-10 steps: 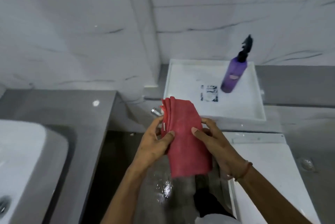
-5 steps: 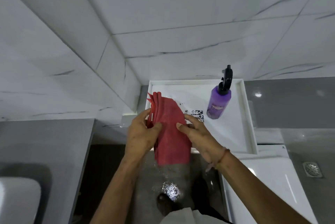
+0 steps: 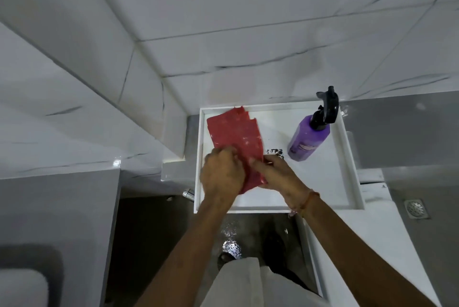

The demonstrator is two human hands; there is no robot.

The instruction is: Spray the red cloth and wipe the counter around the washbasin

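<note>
Dim, cool, even indoor light with a grey-blue cast. The white marble wall tiles (image 3: 223, 20) look soft and slightly smeared. Wide-angle distortion bends the tile joints and slants the walls toward the edges. Small bright glints sit on the wet floor (image 3: 231, 244) and on the grey bench (image 3: 419, 106). Both hands show slight motion blur. Shadows are faint and diffuse.

Cloth (image 3: 234, 132) lies in tray (image 3: 347, 157), left of bottle (image 3: 308, 140).

red cloth (image 3: 236, 137) lowered flat onto white tray (image 3: 346, 157) | both hands followed (view tilted up)
</note>
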